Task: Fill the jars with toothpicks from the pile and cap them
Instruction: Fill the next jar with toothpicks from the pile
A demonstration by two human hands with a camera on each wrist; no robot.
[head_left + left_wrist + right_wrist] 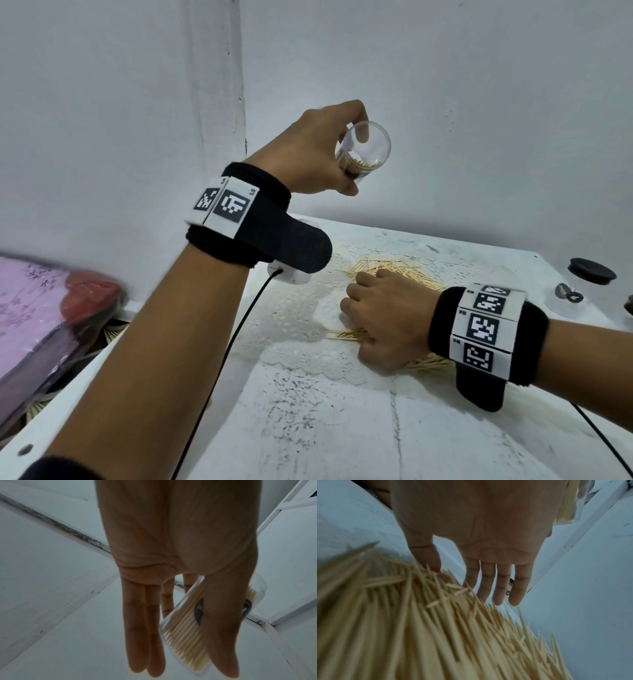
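Left arm is up, forearm rising from the lower left, a black band with square markers round the wrist. The left hand (320, 150) is lifted well above the desk (342, 428), thumb and fingers (142, 635) pinching a jar (364, 150) that tilts sideways. Right arm comes in from the right, wrist banded the same way. The right hand (383, 318) is low, palm down, fingers (518, 588) fairly straight, reaching onto the toothpicks (419, 628).
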